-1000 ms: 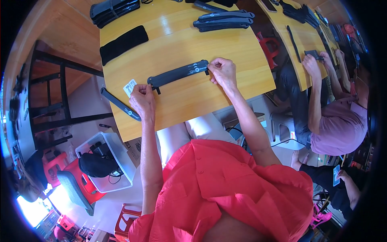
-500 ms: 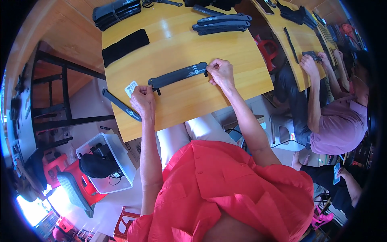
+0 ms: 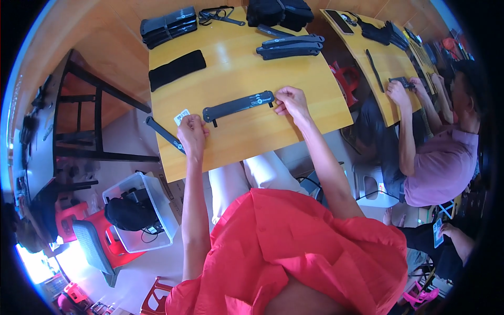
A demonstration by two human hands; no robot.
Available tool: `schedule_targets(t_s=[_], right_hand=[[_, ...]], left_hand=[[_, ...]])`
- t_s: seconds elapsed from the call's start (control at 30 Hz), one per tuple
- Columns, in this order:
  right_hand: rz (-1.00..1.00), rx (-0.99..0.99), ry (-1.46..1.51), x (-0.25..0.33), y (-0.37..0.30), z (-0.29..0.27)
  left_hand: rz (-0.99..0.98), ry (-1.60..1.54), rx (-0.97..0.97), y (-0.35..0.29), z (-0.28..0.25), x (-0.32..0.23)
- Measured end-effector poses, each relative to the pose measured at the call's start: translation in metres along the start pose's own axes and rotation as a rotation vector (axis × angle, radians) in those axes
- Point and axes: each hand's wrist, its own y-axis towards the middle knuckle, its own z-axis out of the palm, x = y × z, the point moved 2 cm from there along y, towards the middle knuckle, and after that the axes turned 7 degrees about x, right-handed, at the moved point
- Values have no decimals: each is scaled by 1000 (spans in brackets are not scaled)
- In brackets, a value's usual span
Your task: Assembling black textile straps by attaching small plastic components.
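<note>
A dark grey strap-like band [image 3: 239,105] with pale printing lies slanted across the near part of the wooden table [image 3: 231,144]. Two short black tabs poke out below its ends. My left hand [image 3: 192,134] is just off the band's left end, fingers loosely curled and a little apart, with nothing visible in them. Beside the right end, my right hand [image 3: 292,103] has its thumb and fingertips slightly parted, also with nothing visible between them. A small white printed card [image 3: 181,116] shows behind my left hand. A second grey band [image 3: 165,134] lies at the table's left edge.
A black fabric sleeve [image 3: 177,70] lies farther left. Stacked grey bands [image 3: 290,47], a strapped grey bundle [image 3: 168,27] and a black bundle [image 3: 280,13] stand at the back. A co-worker [image 3: 438,163] sits right at another table [image 3: 362,58]. A clear bin [image 3: 169,223] stands low left.
Both hands have drawn back slightly from the band's ends, letting go of it; the band now lies by itself. The view has shifted a little.
</note>
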Motion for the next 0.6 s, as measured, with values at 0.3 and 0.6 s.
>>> schedule_targets(t_s=[0.3, 0.6], right_hand=[[-769, -6, -1146, 6, -56, 61], [-729, 164, -1269, -19, -48, 75]], left_hand=[[648, 928, 125, -43, 35, -8], [656, 1045, 194, -38, 44, 2]])
